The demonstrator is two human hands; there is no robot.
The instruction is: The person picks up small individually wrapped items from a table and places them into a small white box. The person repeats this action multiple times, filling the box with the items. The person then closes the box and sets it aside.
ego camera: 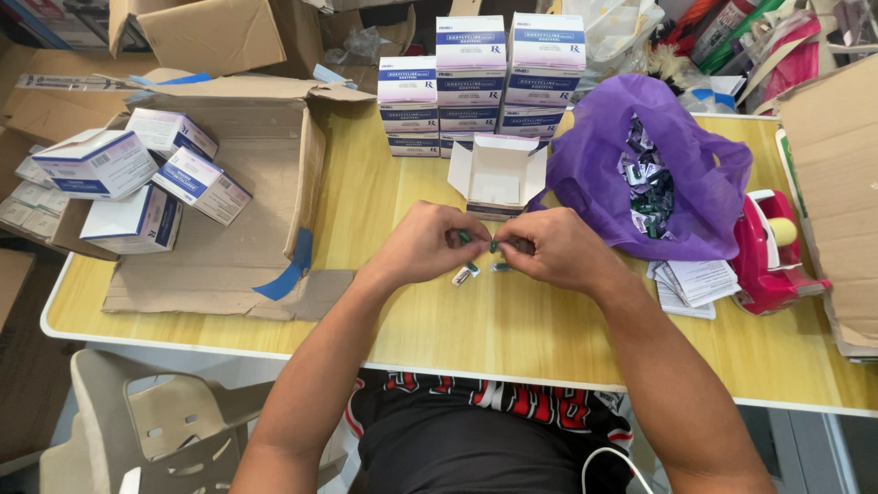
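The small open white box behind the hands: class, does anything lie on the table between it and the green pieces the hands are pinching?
Nothing visible. The left hand and right hand pinch small green pieces just in front of the open white box; only bare table lies between them.

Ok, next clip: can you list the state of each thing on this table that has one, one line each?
Left hand: pinching a small green piece.
Right hand: pinching a small green piece.
Small white carton: open, flaps up.
Purple bag: open, holding small packets.
Stacked boxes: closed, piled in columns.
Large cardboard box: open, flattened on its side.
Loose boxes: closed, tumbled in a heap.
Tape dispenser: upright, roll loaded.
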